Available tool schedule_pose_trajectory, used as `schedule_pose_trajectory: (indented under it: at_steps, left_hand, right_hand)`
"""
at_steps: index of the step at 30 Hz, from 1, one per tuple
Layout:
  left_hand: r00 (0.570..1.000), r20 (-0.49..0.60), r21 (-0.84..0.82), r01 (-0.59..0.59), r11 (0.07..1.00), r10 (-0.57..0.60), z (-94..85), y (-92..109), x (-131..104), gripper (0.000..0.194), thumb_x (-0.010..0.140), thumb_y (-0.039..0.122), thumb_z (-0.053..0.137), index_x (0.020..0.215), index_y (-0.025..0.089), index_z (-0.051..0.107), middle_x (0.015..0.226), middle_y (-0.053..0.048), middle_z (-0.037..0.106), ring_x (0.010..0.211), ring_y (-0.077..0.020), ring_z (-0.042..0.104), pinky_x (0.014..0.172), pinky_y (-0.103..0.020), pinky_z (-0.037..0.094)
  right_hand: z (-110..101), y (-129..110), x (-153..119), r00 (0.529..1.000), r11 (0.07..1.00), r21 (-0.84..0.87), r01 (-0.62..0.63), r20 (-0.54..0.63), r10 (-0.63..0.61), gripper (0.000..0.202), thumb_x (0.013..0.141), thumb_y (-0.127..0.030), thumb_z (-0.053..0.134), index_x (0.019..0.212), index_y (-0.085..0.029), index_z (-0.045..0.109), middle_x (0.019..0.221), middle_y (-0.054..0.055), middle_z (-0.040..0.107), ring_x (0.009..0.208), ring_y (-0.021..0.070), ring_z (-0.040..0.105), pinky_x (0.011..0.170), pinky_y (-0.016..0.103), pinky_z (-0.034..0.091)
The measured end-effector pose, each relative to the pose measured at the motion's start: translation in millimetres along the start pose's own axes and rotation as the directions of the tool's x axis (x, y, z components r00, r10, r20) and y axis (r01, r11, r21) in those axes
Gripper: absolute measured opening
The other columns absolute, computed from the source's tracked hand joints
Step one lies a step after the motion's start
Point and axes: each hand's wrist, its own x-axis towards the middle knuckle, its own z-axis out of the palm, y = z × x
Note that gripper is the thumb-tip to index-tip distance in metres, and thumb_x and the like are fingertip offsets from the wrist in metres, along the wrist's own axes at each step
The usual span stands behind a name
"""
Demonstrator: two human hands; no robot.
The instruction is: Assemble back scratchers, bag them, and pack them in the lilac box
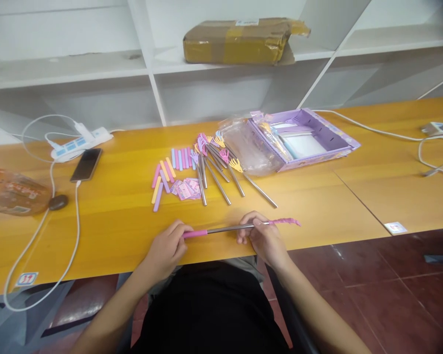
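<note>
A back scratcher [225, 228] with a pink handle, metal rod and pink claw lies level over the table's front edge. My left hand [170, 246] is closed on its pink handle. My right hand [264, 236] grips the rod close to the claw, which points right. Beyond my hands, several metal rods with coloured claw heads [217, 184] lie in a loose pile. To their left are several coloured handle tubes [158, 192] and a small heap of pink cards [188, 189].
A purple box [317, 157] holds wrapped pieces, with clear plastic [249, 147] beside it. At left are a phone [86, 164], a power strip [81, 144], white cables and an orange container [16, 192]. A taped carton [236, 44] sits on the shelf.
</note>
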Motion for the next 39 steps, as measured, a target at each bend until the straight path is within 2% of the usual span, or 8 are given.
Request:
schedule_pose_trajectory:
  at_steps: [10,19,22,25,33,39]
  left_hand:
    - [0.999,-0.041,-0.071,-0.019,0.997,0.016,-2.1,1.5,-1.5,0.026,0.104,0.014,0.049,0.120,0.025,0.066,0.110,-0.004,0.067,0.092,-0.0196,0.066,0.083,-0.032,0.052]
    - [0.993,-0.120,-0.134,-0.007,0.991,-0.009,-1.0,-5.6,-7.7,0.025,0.102,0.012,0.052,0.115,0.024,0.069,0.109,-0.004,0.068,0.093,-0.0192,0.066,0.081,-0.031,0.053]
    - [0.990,-0.142,-0.153,-0.014,0.988,-0.008,-1.1,-7.3,-7.7,0.024,0.100,0.012,0.054,0.114,0.024,0.069,0.107,-0.004,0.068,0.089,-0.0184,0.065,0.078,-0.031,0.052]
    - [0.989,-0.149,-0.166,-0.027,0.986,0.002,-0.5,-8.3,-8.0,0.023,0.099,0.012,0.055,0.112,0.023,0.070,0.104,-0.004,0.067,0.085,-0.0176,0.064,0.074,-0.030,0.051]
    - [0.966,-0.259,-0.178,-0.070,0.982,0.023,4.8,-10.6,-8.3,0.026,0.096,0.008,0.056,0.110,0.023,0.073,0.101,-0.004,0.066,0.080,-0.0162,0.063,0.066,-0.027,0.049]
    - [0.962,-0.271,-0.190,-0.069,0.979,0.015,3.6,-5.9,-7.7,0.026,0.093,0.006,0.057,0.106,0.023,0.073,0.098,-0.004,0.069,0.081,-0.0166,0.066,0.067,-0.027,0.050]
  right_hand:
    - [-4.3,-2.3,-2.0,0.996,0.999,-0.037,0.017,0.086,-0.014,0.034,0.105,-0.055,0.072,0.104,-0.021,0.078,0.086,0.009,0.083,0.069,0.0221,0.076,0.066,0.034,0.058]
    - [3.8,-0.3,-11.6,0.990,0.990,-0.113,0.083,0.122,-0.069,0.033,0.109,-0.051,0.067,0.111,-0.022,0.081,0.098,0.010,0.085,0.073,0.0227,0.075,0.077,0.039,0.059]
    - [6.7,0.8,-12.6,0.990,0.988,-0.127,0.087,0.119,-0.072,0.033,0.109,-0.050,0.066,0.110,-0.022,0.082,0.097,0.010,0.085,0.072,0.0225,0.074,0.076,0.039,0.059]
    - [10.7,0.6,-12.2,0.992,0.988,-0.134,0.078,0.109,-0.064,0.038,0.109,-0.054,0.066,0.111,-0.021,0.084,0.094,0.011,0.085,0.071,0.0239,0.074,0.073,0.040,0.060]
    - [25.6,-1.9,-2.2,0.992,0.987,-0.145,0.066,0.116,-0.050,0.047,0.110,-0.061,0.062,0.108,-0.020,0.086,0.087,0.010,0.083,0.068,0.0233,0.073,0.072,0.040,0.060]
    - [44.5,7.8,-5.3,0.977,0.985,-0.160,0.062,0.210,-0.027,0.047,0.116,-0.058,0.053,0.119,-0.021,0.083,0.097,0.010,0.083,0.081,0.0232,0.076,0.081,0.040,0.060]
